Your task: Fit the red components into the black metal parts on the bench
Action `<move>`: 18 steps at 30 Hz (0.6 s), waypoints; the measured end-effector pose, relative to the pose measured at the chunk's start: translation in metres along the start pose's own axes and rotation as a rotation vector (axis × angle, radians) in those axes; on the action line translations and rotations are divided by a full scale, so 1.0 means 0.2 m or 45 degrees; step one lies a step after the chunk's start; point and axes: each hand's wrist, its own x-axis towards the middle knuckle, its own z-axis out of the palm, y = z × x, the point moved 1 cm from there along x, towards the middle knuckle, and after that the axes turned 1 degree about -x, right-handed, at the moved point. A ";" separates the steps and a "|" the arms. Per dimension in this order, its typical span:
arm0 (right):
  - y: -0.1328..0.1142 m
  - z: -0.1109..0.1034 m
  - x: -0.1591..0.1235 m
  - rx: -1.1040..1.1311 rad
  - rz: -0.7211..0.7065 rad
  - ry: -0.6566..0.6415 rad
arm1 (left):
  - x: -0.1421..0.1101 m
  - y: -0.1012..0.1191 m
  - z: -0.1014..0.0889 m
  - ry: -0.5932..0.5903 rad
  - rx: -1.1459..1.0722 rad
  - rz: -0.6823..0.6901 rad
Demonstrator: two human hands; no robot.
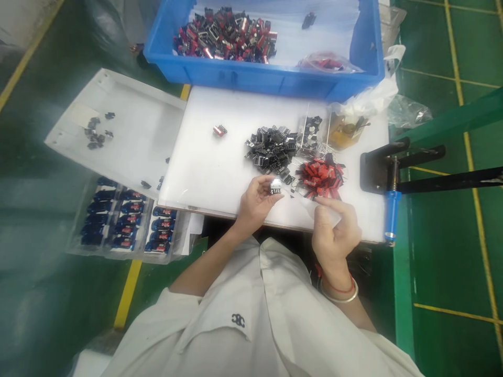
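From the head camera, the person's left hand (256, 203) sits at the near edge of a white plastic board (204, 173), its fingers curled in and holding a small white-and-black electronic component (275, 186) at the fingertips. The right hand (334, 230) is just beside it, with the thumb and index finger (328, 203) drawn narrowly together; whether they pinch anything is too blurred to tell.

Just beyond the hands lie a heap of black components (271, 149) and a heap of red-and-black components (320, 178), almost touching each other. A single red-and-black part (220, 131) lies apart on the board. Behind the board, a blue plastic crate (251, 78) holds a pile of red-and-black parts (226, 36) and a clear bag of red pieces (326, 63).

To the left, a white tray (126, 141) carries a few black parts, and a clear tray (126, 222) holds blue-and-red packaged items. On the right stands a black hand press (387, 167) with a blue handle (392, 215). A red string and silver bangle (338, 296) circle the right wrist.
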 end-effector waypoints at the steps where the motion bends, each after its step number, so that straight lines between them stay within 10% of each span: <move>1: 0.00 0.00 0.00 -0.005 -0.007 0.008 | 0.00 0.00 0.00 -0.001 -0.004 -0.002; 18: -0.01 0.02 -0.02 -0.027 0.038 -0.015 | 0.00 -0.01 0.00 0.003 -0.021 -0.013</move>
